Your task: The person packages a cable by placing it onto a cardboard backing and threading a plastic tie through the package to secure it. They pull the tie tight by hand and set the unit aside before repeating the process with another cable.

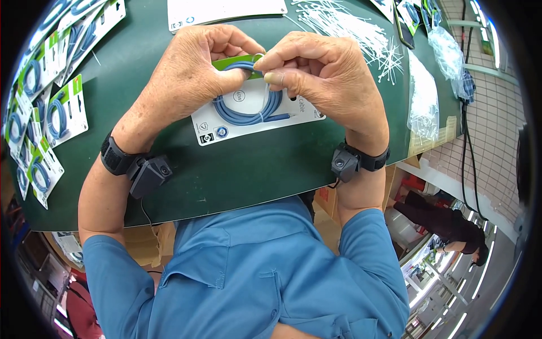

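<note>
A coiled blue cable (244,120) lies on a white and green backing card (204,127), in front of me on the table. My left hand (189,70) is closed at the card's upper left, its thumb pressing on the coil and its fingers partly behind the card. With thumb and forefinger together, my right hand (330,73) pinches a thin pale cable tie (258,57) at the top of the coil; the fingertips hide most of it. Another tie wraps the coil's lower side.
Carded blue cables (59,118) are heaped at the left. Loose white cable ties (344,31) spread at the far right, near a clear plastic bag (423,101) of ties. A stack of white cards (226,8) sits at the back. Another person (446,226) is off to the right.
</note>
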`<state>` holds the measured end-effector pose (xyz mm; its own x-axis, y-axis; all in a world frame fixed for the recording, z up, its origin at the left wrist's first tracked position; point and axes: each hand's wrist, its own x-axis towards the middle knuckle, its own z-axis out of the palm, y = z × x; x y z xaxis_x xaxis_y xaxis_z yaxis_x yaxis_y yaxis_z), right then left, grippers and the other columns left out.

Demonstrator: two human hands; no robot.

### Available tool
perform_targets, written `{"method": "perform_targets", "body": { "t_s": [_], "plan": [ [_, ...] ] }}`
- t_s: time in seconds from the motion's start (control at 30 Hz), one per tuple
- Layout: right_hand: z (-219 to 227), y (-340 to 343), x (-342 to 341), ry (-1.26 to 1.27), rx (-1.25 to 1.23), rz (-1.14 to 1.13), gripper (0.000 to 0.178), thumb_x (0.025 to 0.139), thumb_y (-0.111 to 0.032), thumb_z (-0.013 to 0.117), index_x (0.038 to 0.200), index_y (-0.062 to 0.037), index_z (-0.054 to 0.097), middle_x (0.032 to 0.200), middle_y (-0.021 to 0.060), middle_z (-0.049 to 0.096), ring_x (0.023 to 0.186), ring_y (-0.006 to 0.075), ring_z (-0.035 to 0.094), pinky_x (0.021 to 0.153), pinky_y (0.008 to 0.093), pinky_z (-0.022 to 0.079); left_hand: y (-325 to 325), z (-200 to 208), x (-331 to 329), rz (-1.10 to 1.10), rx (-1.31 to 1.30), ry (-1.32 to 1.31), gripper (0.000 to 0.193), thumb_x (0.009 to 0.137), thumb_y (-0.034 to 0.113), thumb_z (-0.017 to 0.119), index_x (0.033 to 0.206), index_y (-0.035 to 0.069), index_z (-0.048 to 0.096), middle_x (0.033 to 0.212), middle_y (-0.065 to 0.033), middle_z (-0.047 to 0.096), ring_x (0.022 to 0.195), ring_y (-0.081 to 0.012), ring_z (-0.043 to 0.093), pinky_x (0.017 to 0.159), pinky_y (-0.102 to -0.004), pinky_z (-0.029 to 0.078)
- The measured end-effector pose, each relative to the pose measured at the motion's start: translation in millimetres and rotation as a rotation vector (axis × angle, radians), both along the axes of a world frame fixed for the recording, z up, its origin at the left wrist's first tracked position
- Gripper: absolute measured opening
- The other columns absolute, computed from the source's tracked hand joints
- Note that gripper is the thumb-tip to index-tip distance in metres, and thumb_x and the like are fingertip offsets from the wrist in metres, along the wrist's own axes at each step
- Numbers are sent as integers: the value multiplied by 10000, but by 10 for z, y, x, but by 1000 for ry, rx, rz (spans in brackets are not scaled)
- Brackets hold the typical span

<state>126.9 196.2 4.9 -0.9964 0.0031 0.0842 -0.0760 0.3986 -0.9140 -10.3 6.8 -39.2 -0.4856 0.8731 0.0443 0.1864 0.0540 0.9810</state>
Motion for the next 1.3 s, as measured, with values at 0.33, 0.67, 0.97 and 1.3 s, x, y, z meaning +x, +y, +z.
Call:
{"method": "perform_targets", "body": {
  "t_s": [0.33, 0.67, 0.97, 1.3],
  "plan": [
    [37, -205, 20, 157, 41, -146, 131, 839, 48, 791, 935, -39, 773, 869, 48, 716, 776, 117, 694, 665, 250, 557, -18, 94, -64, 5, -41, -57, 327, 765, 24, 638, 1057, -37, 771, 920, -82, 750, 920, -113, 690, 956, -291, 562],
    [-9, -267, -73, 598, 336, -170, 262, 688, 107, 784, 846, -76, 681, 861, 46, 712, 755, 217, 645, 659, 328, 521, -75, 259, -124, 7, -10, -40, 288, 811, -70, 665, 1088, -72, 745, 1026, -92, 759, 1001, -121, 705, 953, -266, 572],
    [-55, -313, -77, 673, 326, -166, 303, 623, 109, 790, 812, -87, 656, 877, 41, 722, 757, 211, 611, 648, 306, 493, -102, 299, -133, 6, 9, -19, 278, 814, -89, 659, 1077, -67, 746, 1025, -87, 760, 1006, -123, 709, 941, -266, 579],
    [-94, -309, -99, 661, 370, -154, 304, 662, 103, 818, 824, -90, 648, 869, 43, 719, 745, 197, 618, 657, 307, 489, -96, 289, -121, 15, 4, -1, 275, 811, -93, 665, 1072, -62, 748, 1015, -81, 757, 997, -118, 707, 944, -263, 577]
  ]
}}
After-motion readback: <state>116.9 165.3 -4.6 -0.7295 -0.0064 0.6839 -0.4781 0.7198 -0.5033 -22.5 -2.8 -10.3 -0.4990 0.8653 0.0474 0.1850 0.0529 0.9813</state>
